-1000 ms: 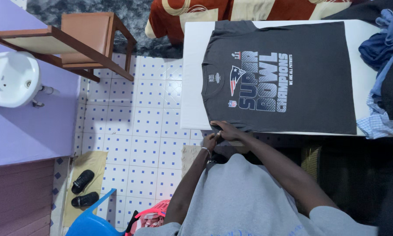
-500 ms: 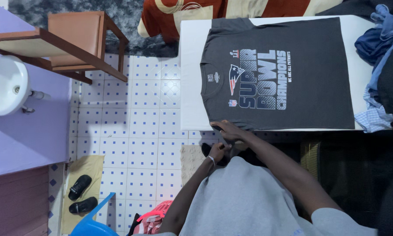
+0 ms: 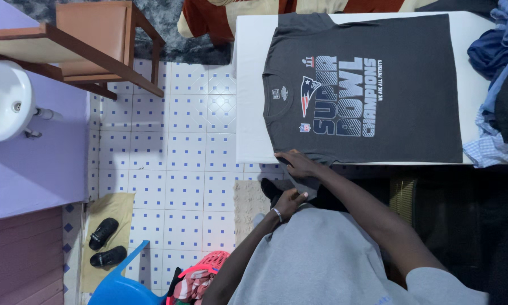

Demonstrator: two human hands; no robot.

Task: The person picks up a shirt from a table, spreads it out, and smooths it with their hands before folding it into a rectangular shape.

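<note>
A dark grey t-shirt [image 3: 378,90] with a printed front lies flat on a white table [image 3: 248,101], its collar toward the floor side. My right hand [image 3: 296,164] rests on the shirt's near shoulder at the table edge, its fingers pinching the cloth. My left hand [image 3: 288,203], with a bracelet at the wrist, is below the edge close to my body. It grips the near sleeve [image 3: 302,185], which hangs off the table between my two hands.
A heap of blue and checked clothes [image 3: 494,85] lies at the table's right end. A blue-dotted tiled floor [image 3: 175,158], a wooden chair [image 3: 96,39], a white sink [image 3: 5,101], black shoes [image 3: 104,243], a blue plastic chair [image 3: 118,282] and a red basket [image 3: 206,268] are at my left.
My left hand has dropped from the table edge toward my body, drawing the sleeve down with it. My right hand stays on the shirt's shoulder.
</note>
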